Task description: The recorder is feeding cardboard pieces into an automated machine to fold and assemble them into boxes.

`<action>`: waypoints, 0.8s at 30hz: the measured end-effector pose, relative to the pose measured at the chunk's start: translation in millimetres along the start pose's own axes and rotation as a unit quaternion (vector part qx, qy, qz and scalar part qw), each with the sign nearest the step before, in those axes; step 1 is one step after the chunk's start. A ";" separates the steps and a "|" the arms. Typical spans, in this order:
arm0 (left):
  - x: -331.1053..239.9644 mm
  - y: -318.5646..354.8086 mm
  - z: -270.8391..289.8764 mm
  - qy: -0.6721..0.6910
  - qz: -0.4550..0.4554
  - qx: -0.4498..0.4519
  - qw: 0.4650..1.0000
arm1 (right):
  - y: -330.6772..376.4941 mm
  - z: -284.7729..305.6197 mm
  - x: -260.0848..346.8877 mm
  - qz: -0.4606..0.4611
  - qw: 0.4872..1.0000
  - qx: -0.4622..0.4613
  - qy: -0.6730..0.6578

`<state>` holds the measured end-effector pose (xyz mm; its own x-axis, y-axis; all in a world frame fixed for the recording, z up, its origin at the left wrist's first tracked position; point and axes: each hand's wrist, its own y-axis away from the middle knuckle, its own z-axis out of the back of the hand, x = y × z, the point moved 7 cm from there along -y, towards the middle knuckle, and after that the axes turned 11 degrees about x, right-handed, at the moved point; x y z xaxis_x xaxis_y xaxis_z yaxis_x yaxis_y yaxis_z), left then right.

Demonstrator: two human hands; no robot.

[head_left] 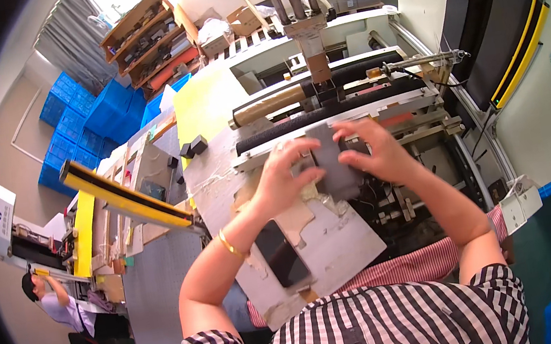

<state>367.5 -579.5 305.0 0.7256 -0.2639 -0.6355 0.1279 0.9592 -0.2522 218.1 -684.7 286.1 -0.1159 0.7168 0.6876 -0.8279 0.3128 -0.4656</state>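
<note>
Grey fabric piece point(334, 164) pinched flat between both hands' curled fingers point(304, 175).

Matt cloth, worn board, glossy glass

Grey fabric piece point(333, 164) looks soft and matt; the work board point(342, 243) scuffed, peeling; phone point(280, 253) glossy.

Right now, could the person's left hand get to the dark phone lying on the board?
Probably yes. The phone lies face-up on the pale board, just beside the left forearm, with nothing over it. But the left hand is pressed on the grey piece with the right hand.
</note>
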 end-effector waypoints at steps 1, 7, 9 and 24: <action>20.5 -21.4 6.4 0.036 0.006 -0.024 0.999 | -17.9 10.9 -19.0 -0.004 1.000 0.003 0.004; 121.2 -155.9 51.4 0.225 0.040 -0.067 0.971 | -132.0 66.2 -142.3 -0.092 0.979 -0.011 -0.179; 113.3 -183.6 72.8 0.185 0.034 -0.088 0.978 | -155.1 88.6 -139.3 -0.072 0.985 -0.015 -0.156; 68.2 89.5 42.8 0.033 -0.001 -0.076 0.997 | 30.4 -146.9 27.2 -0.018 0.962 0.219 -0.162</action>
<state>457.4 -507.4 270.3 0.6794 -0.2773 -0.6793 0.0221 0.9332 -0.3588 270.5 -564.1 208.7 -0.1890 0.4558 0.8698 -0.9782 -0.0095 -0.2076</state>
